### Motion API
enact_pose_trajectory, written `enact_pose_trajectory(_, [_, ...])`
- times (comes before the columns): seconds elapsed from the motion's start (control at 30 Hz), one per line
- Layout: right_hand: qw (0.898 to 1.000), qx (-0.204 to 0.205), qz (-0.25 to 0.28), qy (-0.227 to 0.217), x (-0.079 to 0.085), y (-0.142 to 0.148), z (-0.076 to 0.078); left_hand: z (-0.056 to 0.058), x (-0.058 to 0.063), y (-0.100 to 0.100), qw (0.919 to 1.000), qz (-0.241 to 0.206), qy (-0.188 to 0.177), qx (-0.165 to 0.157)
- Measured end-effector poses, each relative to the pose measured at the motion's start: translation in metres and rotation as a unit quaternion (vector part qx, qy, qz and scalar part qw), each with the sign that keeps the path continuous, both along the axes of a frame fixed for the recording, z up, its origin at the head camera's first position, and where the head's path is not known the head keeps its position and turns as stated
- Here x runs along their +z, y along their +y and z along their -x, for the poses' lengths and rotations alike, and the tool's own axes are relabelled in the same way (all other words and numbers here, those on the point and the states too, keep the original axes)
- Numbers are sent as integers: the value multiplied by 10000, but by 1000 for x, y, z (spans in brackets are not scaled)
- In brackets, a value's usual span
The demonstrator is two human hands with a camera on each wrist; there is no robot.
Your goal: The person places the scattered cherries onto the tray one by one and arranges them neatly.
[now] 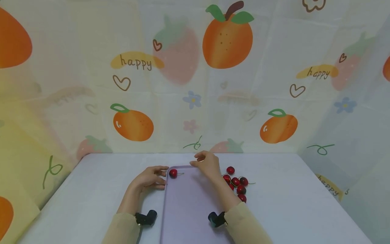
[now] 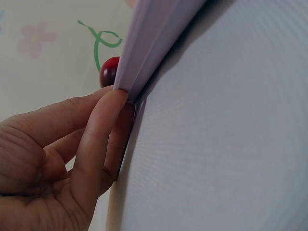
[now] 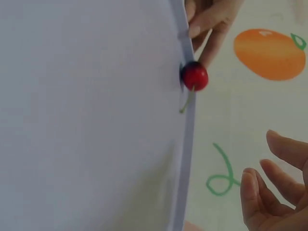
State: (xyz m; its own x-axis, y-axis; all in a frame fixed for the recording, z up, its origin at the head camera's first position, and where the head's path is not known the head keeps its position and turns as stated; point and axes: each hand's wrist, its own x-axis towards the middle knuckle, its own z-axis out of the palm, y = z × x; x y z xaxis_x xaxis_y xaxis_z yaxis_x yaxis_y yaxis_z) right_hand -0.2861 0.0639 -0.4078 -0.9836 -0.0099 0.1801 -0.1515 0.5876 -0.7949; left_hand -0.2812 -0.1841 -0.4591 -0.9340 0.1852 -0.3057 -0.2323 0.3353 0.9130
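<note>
A light purple rectangular tray (image 1: 192, 206) lies between my forearms. One dark red cherry (image 1: 173, 173) with a green stem sits inside its far left corner. My left hand (image 1: 147, 178) is at the tray's left edge near that corner. In the left wrist view, the thumb and fingertips touch the rim beside the cherry (image 2: 109, 71). Over the far rim, right of the cherry, hovers my right hand (image 1: 208, 163), its fingers loosely bent. The right wrist view shows this hand (image 3: 279, 192) with a gap between thumb and fingers and nothing in it.
Several cherries with stems (image 1: 240, 189) lie in a loose group on the white table (image 1: 298, 210), right of the tray and partly behind my right forearm. A cloth (image 1: 195, 74) printed with fruit hangs behind the table.
</note>
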Motion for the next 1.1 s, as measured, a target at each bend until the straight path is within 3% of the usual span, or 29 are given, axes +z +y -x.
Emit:
enact_pose_trajectory(0.27, [9996, -96, -168, 227, 14, 35, 2, 0, 1, 1, 10000, -12, 5, -5])
enact_pose_trajectory(0.67, [9995, -119, -240, -146, 28, 94, 0, -1, 1, 0, 10000, -57, 26, 34])
enact_pose_trajectory(1.1, [9960, -392, -784, -173, 14, 159, -8, -1, 1, 0, 10000, -51, 58, 4])
